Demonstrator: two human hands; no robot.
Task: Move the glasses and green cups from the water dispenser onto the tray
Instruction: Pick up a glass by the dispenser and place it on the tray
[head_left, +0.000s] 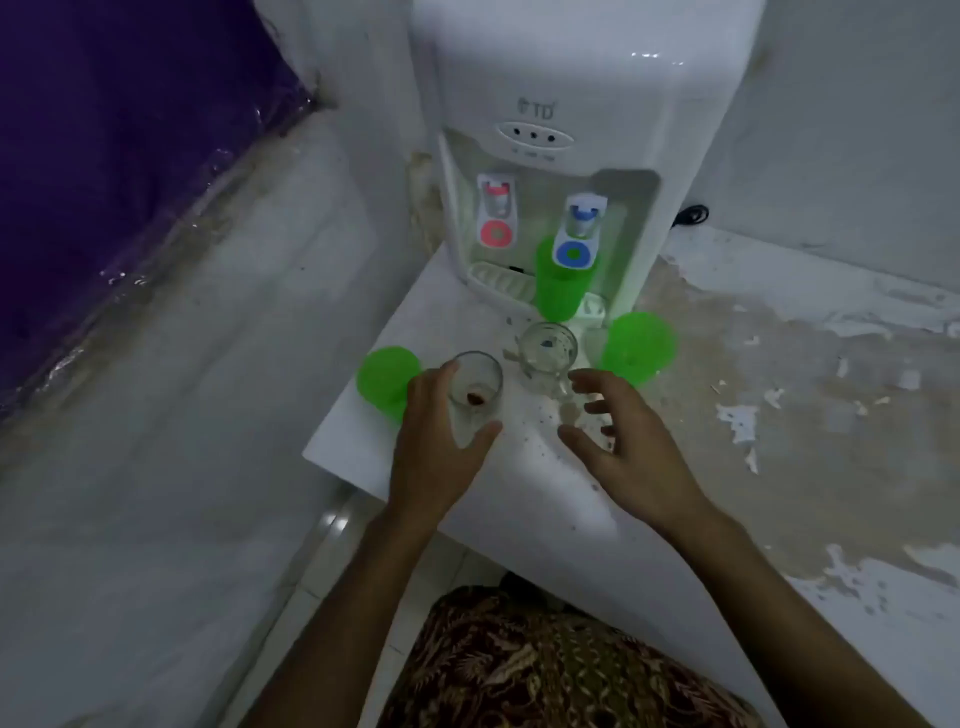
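A clear glass (477, 385) with brown dregs stands on the white top in front of the water dispenser (561, 156). My left hand (436, 447) curls around this glass, fingers on its left side and thumb at its base. A glass mug (548, 347) stands to the right of it. My right hand (618, 441) hovers just below the mug's handle with fingers spread, holding nothing. One green cup (562, 280) stands on the drip tray under the blue tap. Another green cup (387, 376) is at the left and a third green cup (638, 345) at the right. No tray is in view.
The white top (363, 457) ends in an edge close to my wrists. Stained, peeling walls close in at left (156, 415) and right (805, 364). A black cable (691, 214) lies behind the dispenser. A patterned brown garment (545, 670) fills the bottom of the view.
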